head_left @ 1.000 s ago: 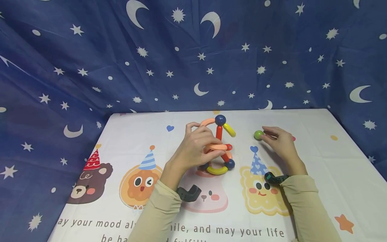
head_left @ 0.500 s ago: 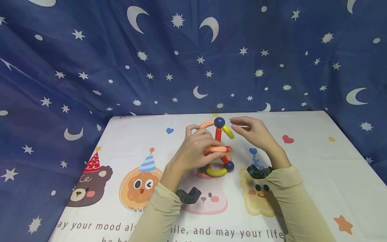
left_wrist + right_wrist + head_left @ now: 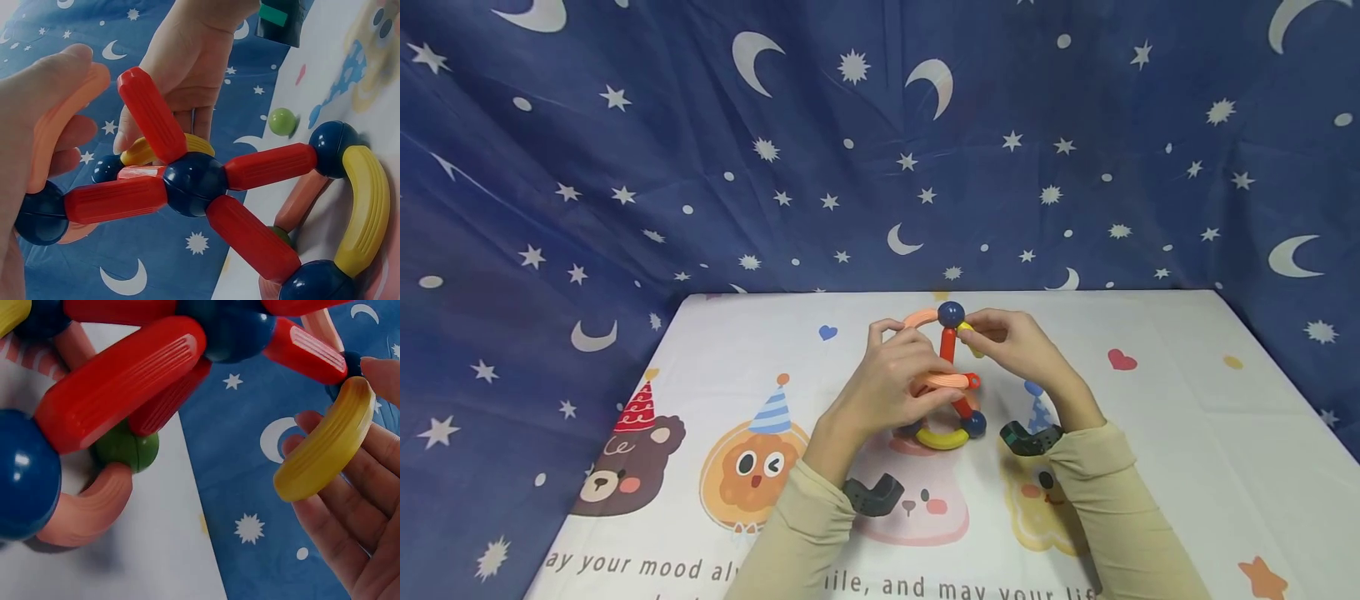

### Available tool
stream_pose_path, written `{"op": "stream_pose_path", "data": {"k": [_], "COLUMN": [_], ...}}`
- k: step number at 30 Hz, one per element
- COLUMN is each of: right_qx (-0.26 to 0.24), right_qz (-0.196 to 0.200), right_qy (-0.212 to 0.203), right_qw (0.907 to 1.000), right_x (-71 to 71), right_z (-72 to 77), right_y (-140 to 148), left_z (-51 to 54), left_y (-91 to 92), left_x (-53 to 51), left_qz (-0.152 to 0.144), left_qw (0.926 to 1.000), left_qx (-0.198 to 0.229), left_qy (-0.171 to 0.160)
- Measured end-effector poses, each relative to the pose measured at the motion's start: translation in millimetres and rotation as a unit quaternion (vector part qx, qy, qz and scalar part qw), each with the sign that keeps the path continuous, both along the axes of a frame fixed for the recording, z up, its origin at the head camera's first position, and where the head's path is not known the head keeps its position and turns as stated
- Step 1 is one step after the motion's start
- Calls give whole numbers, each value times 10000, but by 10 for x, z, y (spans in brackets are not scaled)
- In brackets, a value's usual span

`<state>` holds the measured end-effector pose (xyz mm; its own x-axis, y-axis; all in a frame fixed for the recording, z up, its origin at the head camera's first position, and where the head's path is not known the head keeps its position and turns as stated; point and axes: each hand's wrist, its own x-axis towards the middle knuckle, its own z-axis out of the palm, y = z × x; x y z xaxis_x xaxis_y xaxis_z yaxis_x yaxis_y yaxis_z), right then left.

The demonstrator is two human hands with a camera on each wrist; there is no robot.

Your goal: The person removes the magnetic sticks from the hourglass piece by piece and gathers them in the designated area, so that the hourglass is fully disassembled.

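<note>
A construction of magnetic rods and balls stands on the cloth, with dark blue balls, red straight rods and curved orange and yellow rods. My left hand grips a curved orange rod on its left side. At the top is a blue ball. Beside this ball, my right hand pinches a curved yellow rod between thumb and fingers, and its upper end meets the ball. A red rod points outward from the central blue ball. Low down sit a curved yellow rod and a green ball.
A loose green ball lies on the cloth; in the head view it is not visible. The white tablecloth has printed cartoon figures. A blue star-patterned curtain hangs behind the table.
My right hand has left the loose green ball, moved left to the construction and taken hold of the upper yellow rod. My left hand has kept its grip.
</note>
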<state>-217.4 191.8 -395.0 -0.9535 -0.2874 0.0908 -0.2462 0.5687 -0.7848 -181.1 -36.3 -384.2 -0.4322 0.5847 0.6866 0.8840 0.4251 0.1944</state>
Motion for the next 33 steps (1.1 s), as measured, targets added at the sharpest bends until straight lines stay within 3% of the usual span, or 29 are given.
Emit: {"op": "stream_pose_path", "data": {"k": [20, 33], "right_qx": [287, 184], "right_qz": [-379, -419], "right_qy": [146, 292], "right_qw": [9988, 9985], "right_x": [66, 60], "right_z": [47, 20], "right_y": [-64, -70], "left_z": [-23, -22], "left_y": [13, 9], "left_x": [-5, -1], "left_qz": [-55, 8], "left_qw": [10000, 10000], "left_qx": [18, -14], "left_qy": [-16, 3]}}
